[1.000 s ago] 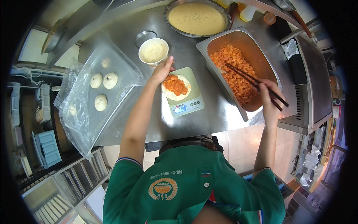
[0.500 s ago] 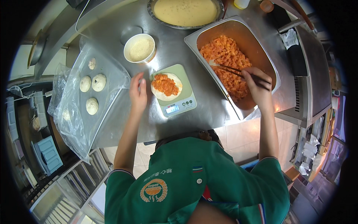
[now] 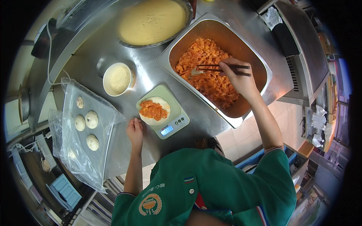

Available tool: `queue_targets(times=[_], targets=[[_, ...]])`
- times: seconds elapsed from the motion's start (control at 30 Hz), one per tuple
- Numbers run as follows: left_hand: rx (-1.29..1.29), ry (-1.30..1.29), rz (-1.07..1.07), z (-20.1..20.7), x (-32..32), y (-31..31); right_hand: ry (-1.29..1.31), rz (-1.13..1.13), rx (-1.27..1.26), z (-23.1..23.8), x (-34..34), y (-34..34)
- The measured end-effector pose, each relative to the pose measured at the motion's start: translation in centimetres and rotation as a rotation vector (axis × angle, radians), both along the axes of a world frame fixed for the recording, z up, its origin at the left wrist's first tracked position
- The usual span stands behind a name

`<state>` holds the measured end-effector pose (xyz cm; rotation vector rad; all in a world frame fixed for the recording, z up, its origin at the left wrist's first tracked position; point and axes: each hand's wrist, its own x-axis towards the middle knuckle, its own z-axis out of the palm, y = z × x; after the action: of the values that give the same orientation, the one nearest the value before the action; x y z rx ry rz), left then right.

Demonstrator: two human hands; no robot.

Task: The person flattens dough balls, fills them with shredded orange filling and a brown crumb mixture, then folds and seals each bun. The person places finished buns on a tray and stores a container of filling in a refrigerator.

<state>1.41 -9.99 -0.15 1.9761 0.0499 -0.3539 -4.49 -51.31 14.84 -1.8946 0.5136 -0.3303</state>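
Note:
My right hand (image 3: 240, 78) grips a pair of dark chopsticks (image 3: 220, 69) above the deep steel pan (image 3: 255, 45). The tips reach into the chunky orange-red filling (image 3: 205, 56), near a pale spoon-like piece (image 3: 195, 72) partly sunk in it. My left hand (image 3: 135, 130) rests by the left edge of the green kitchen scale (image 3: 180, 119), its fingers curled in and nothing visible in them. On the scale lies a flat round of dough (image 3: 164, 106), topped with a mound of the same filling (image 3: 152, 110). The scale's display is lit.
Left of the scale, several dough balls (image 3: 91, 119) sit on a tray (image 3: 98, 140) partly wrapped in clear plastic (image 3: 85, 165). A white tub of pale grains (image 3: 119, 79) stands beyond the scale. Farther back is a wide bowl of yellow liquid (image 3: 152, 22). Steel equipment (image 3: 307, 49) borders the right.
The view has shifted, so the table things appear lower and farther left. My left hand's fingers have curled in. My right hand has moved the chopsticks farther away over the filling.

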Motion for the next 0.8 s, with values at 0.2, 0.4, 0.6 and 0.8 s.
queue_targets(times=[0.2, 0.4, 0.6, 0.8], targets=[[0.113, -0.074, -0.098, -0.9, -0.1, 0.4, 0.022, 0.045, -0.059, -2.6, 1.4, -1.8], [0.126, -0.066, -0.113, -1.1, -0.2, 0.6, 0.142, 0.120, -0.032, -1.1, 1.9, -1.6], [0.210, -0.079, -0.080, -1.0, -0.4, 0.7, 0.086, 0.000, 0.256, -1.2, 2.3, -1.2], [0.225, -0.106, -0.078, -0.7, -0.4, 0.2, 0.090, 0.018, 0.070, -2.0, 2.1, -1.0]])
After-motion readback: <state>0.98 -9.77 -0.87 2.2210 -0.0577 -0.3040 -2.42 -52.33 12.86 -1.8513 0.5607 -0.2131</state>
